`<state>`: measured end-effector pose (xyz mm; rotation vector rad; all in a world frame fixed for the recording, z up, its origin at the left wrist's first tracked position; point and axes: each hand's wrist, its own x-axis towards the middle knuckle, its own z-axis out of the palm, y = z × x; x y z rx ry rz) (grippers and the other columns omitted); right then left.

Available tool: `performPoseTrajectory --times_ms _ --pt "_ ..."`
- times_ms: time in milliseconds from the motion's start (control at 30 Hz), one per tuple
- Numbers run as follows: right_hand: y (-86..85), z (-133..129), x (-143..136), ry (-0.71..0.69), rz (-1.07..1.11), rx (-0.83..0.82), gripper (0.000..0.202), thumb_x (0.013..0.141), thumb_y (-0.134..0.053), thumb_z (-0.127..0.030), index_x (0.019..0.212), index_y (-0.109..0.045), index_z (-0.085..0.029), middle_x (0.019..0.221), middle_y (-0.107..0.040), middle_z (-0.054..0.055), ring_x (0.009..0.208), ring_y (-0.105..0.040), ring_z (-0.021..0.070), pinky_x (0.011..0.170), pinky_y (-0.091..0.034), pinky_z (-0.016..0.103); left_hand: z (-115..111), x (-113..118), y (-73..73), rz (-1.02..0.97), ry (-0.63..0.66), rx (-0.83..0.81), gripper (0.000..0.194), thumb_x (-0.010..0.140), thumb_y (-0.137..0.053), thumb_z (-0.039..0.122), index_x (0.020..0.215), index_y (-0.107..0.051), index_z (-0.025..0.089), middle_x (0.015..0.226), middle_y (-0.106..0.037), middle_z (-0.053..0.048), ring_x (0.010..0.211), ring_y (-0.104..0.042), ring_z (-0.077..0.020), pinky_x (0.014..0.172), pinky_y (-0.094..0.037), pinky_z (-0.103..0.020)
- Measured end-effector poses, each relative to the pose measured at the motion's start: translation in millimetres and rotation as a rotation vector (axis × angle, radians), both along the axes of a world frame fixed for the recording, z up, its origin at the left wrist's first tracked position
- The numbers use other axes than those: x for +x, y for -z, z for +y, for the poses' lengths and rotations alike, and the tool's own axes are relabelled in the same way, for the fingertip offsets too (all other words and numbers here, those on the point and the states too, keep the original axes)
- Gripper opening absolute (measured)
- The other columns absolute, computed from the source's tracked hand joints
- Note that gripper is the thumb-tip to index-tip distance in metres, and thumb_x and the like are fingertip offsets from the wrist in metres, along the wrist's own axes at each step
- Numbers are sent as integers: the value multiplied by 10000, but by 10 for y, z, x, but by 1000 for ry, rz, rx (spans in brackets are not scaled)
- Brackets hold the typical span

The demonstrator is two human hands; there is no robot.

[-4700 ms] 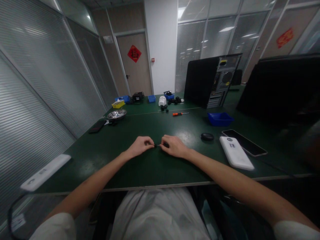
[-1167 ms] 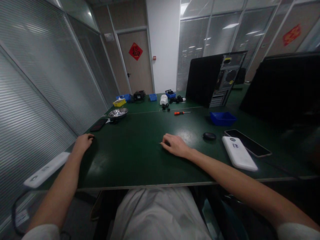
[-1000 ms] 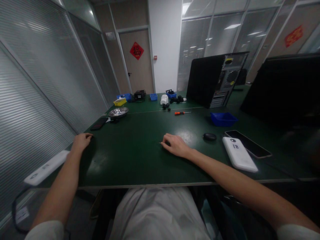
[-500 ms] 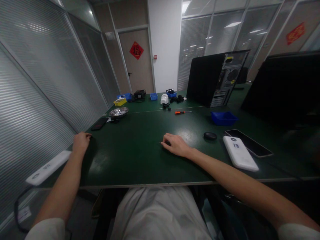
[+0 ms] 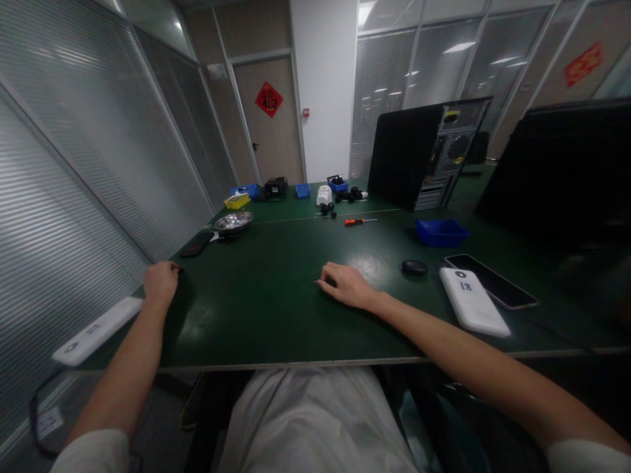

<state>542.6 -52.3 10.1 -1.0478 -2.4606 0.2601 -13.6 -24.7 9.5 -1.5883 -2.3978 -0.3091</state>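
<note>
Left hand [image 5: 160, 282], shifted from centre to frame left, grip not discernible | right hand [image 5: 344, 285], frame centre, grip clamped on thin pale pin [image 5: 316, 282]: handling now one-handed | orange-and-black screwdriver [image 5: 355, 223] beyond, upper centre, on green counter [image 5: 266, 315]

Left arm [image 5: 133, 355] stretched forward; right fingers [image 5: 328, 290] curled, pinching

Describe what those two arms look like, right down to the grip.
Human arms, with no watch, cable or marking showing. The left grip and right grip are bare, gloveless hands. Pale, plain short sleeves show near the bottom edge.
</note>
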Motion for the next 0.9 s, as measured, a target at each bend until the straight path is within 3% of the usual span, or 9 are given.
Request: performPoseTrajectory --times_ms 300,500,700,900 --pt "-32 -15 -6 -1 -3 -15 163 1002 -563 -350 979 -621 -199 983 -650 39 808 -600 155 701 -399 271 49 46 -3 -22 -44 -1 322 921 -530 206 1094 -745 41 1071 -699 -216 1045 -626 -332 906 -491 -424" --pt "-13 -8 1 1 -2 -7 178 1005 -556 -363 967 -618 -201 972 -648 33 791 -594 151 688 -389 270 22 -15 21 -78 -49 42 374 951 -523 297 1149 -744 69 1137 -700 -202 1085 -621 -322 938 -469 -392" --pt "5 -3 0 -1 5 -1 169 1004 -559 -356 972 -614 -199 976 -648 38 807 -594 152 712 -394 269 67 -67 -6 -215 -51 12 347 934 -599 301 1181 -734 99 1091 -745 -120 1004 -667 -235 879 -466 -286" --pt "18 13 3 0 0 -3 164 998 -565 -352 963 -614 -199 979 -652 38 801 -592 154 700 -385 270 73 -43 -57 -302 -65 -19 369 923 -641 397 1152 -753 131 1041 -761 -73 955 -657 -231 799 -465 -265"
